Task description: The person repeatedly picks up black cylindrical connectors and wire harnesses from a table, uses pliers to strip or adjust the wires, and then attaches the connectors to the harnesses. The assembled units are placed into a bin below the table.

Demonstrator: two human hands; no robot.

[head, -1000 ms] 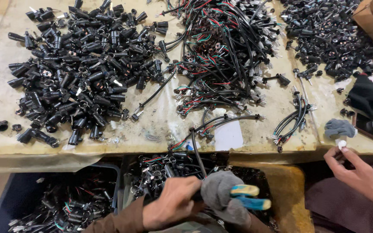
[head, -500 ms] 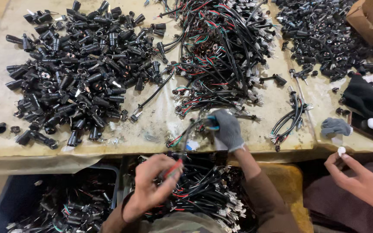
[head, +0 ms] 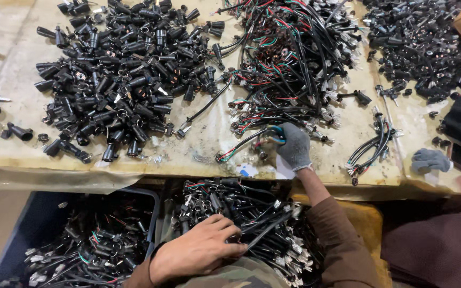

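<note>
Since a moment ago my left hand [head: 201, 250] has dropped onto the wire bundle [head: 252, 218] below the bench [head: 6, 144], fingers curled loosely over it. Right of the connector heap [head: 118, 80], my gloved right hand [head: 294, 146] pinches one lead [head: 241, 146] at the wire pile's [head: 289, 58] near edge. I should pull it slowly to avoid tangling.

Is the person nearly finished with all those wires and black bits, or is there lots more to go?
Some looks done: wired pieces already fill the bin under the bare left hand and the blue bin. In hand: the gloved right hand grips a cutter at the wire tangle. Lots seems left: that tangle, a big heap of black caps and another black pile on the table.
</note>
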